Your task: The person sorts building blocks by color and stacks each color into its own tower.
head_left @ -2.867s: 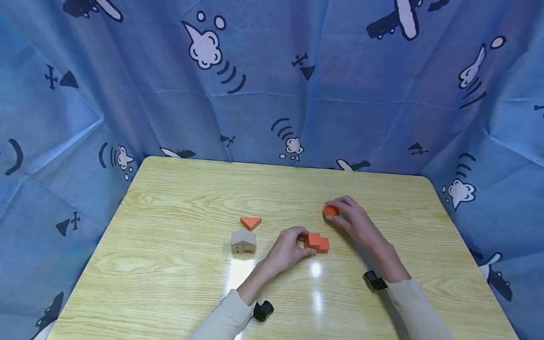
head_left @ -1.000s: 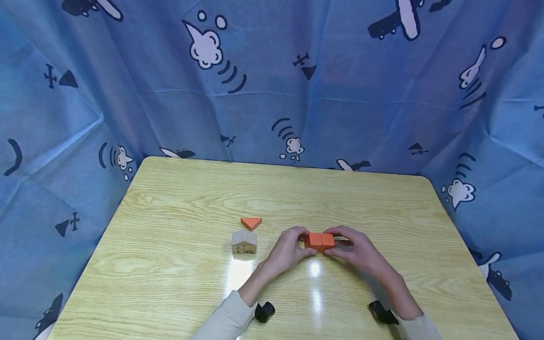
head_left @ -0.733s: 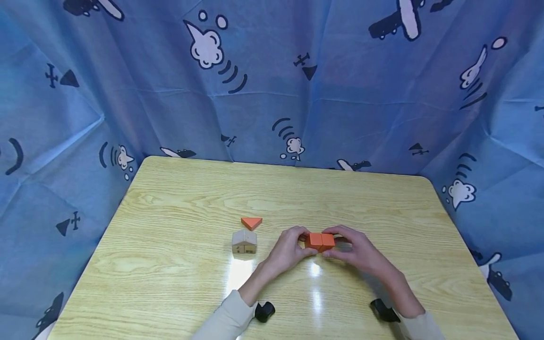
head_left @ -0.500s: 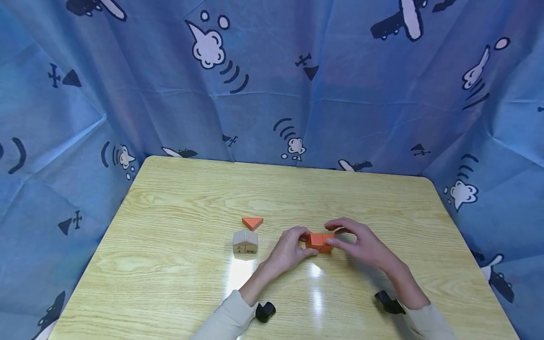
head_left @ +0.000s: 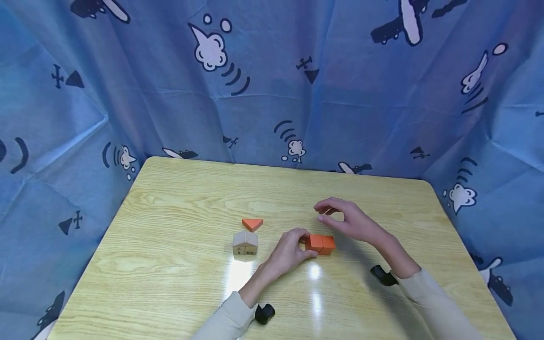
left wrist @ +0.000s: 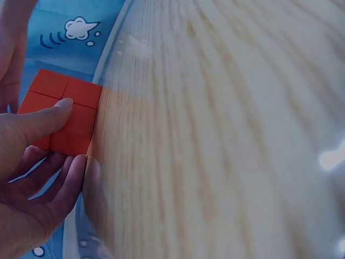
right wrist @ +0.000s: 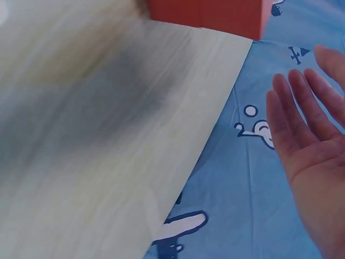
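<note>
Several red-orange cube blocks (head_left: pixel 321 243) are packed together, two wide and two high in the left wrist view, where their faces (left wrist: pixel 83 116) show thin seams. My left hand (head_left: pixel 289 250) holds this stack by its left side, thumb on the near face and fingers behind it. My right hand (head_left: pixel 349 221) hovers beyond and to the right of the stack, apart from it, with nothing between its loosely bent fingers. In the right wrist view that hand (right wrist: pixel 312 135) has its fingers extended, away from the blocks (right wrist: pixel 210 12).
Left of the stack stands a small pale wooden house shape (head_left: pixel 244 243) with a pitched top. Just behind it lies a red-orange triangular block (head_left: pixel 252 224). The wooden table (head_left: pixel 170 264) is bordered by a blue patterned curtain (head_left: pixel 255 104).
My right hand carried a red-orange cube to the right side of the stack, set it on top, let go, then drew back and away. My left hand kept its hold.
</note>
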A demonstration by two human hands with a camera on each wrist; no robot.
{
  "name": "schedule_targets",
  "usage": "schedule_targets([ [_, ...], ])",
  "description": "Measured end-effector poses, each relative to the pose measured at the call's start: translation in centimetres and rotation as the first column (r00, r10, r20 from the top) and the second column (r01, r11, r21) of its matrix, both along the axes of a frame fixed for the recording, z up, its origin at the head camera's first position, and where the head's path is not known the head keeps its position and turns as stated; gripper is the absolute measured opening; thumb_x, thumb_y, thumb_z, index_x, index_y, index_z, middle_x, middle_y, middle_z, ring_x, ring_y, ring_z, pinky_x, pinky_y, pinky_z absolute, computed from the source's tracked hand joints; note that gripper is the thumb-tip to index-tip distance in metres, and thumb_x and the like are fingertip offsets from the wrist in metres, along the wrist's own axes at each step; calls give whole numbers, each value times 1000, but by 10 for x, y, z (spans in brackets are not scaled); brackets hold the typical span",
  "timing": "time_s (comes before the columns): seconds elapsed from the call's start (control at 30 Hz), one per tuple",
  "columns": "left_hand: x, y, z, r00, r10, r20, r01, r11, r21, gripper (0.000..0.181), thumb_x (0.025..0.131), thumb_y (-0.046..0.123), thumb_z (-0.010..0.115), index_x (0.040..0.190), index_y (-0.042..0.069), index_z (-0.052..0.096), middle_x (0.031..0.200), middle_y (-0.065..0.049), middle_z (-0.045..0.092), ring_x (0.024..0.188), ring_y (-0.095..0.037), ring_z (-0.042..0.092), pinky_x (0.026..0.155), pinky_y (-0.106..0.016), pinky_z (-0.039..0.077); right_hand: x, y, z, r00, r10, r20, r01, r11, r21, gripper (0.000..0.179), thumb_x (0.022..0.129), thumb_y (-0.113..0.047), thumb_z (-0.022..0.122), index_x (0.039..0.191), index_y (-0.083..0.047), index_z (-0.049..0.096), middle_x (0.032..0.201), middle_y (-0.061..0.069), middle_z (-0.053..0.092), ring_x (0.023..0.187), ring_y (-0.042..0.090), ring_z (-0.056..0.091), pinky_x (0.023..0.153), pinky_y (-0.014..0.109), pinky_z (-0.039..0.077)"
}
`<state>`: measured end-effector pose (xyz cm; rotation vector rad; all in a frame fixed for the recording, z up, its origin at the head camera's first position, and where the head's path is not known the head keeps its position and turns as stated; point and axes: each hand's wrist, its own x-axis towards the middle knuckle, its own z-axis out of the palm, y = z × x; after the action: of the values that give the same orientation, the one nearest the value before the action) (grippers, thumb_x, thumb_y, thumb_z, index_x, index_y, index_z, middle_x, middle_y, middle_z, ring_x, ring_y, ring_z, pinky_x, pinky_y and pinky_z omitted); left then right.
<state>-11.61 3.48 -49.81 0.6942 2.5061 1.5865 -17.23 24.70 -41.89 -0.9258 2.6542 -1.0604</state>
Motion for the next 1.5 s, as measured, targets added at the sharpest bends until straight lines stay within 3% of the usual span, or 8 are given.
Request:
schedule_targets([
  [0.17,1,0,0,1000,0,-7,0,1000,-3,29,82,9,88,102,1,69,99,-7,69,93,-19,66,83,-25,55,-15,-14,7,1000,19,7,-20,999,44,27,100,-18,71,125,-10,68,118,7,70,104,20,68,93,53,55],
  [0.37,1,0,1,1000,8,0,-8,1000,-6,30,83,10,88,105,0,70,102,-8,70,95,-19,67,84,-25,56,-32,-34,13,995,101,13,-102,990,94,29,101,-20,69,126,-8,67,120,7,69,106,21,67,95,50,55],
  [0.73,0,-3,-1,1000,9,-19,-9,1000,5,36,82,9,88,110,0,69,104,-9,71,95,-13,66,85,-24,56,-57,-77,19,971,230,65,-239,950,202,31,100,-13,68,129,-4,65,123,14,68,111,27,65,96,48,55],
  [1.13,-1,-2,-3,999,10,-42,-10,1000,-1,31,80,11,89,104,1,71,98,-7,72,90,-12,67,81,-20,55,-72,-121,13,902,415,121,-432,878,208,29,101,-7,65,129,1,63,125,21,65,112,35,64,98,47,54],
  [1.33,-1,-1,-4,999,11,-39,-12,1000,-5,31,81,13,89,104,2,72,99,-5,72,91,-12,68,81,-19,55,-74,-142,10,858,494,142,-514,827,227,33,99,-2,66,131,4,62,129,20,64,113,36,64,101,48,52],
  [1.5,-2,-2,-4,999,12,-48,-12,1000,2,29,81,12,89,102,3,72,99,-4,72,91,-11,68,81,-19,55,-73,-154,8,822,531,208,-569,783,252,37,99,1,65,135,3,60,134,18,60,117,35,62,104,47,49],
])
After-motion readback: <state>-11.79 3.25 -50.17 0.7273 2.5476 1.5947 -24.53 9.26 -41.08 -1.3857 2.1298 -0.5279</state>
